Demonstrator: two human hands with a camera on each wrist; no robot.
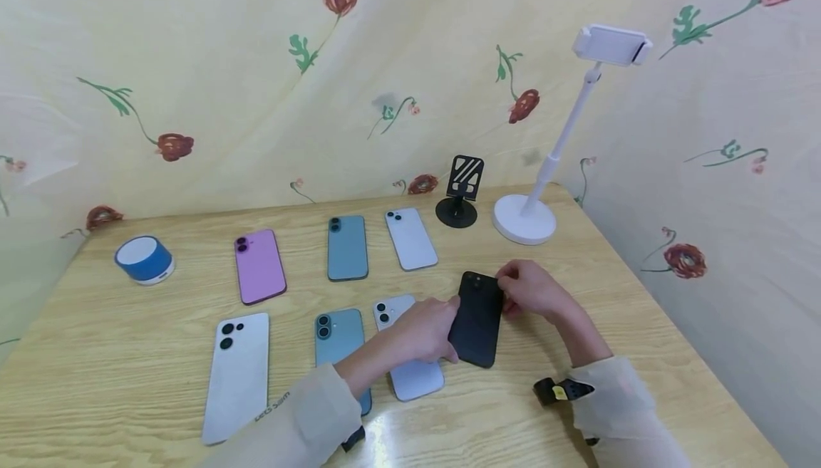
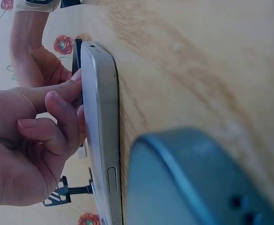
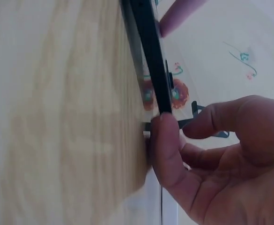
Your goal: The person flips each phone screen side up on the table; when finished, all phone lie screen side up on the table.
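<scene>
A black smartphone (image 1: 477, 329) lies between both hands, its camera side up. Along its left edge, my left hand (image 1: 425, 329) grips it, reaching over a white smartphone (image 1: 417, 382). My right hand (image 1: 534, 288) holds the phone's upper right corner with curled fingers. The right wrist view shows the black phone (image 3: 151, 51) edge-on, with a gap under it and a fingertip right at its corner. In the left wrist view, the white phone (image 2: 99, 117) hides part of the black one behind the fingers.
Several more smartphones lie back up, including a teal one (image 1: 338, 340) partly under the left forearm and a purple one (image 1: 259, 268). A black phone stand (image 1: 457, 211) and a tall white phone holder (image 1: 524, 222) stand behind. A blue-and-white cylinder (image 1: 144, 261) sits far left.
</scene>
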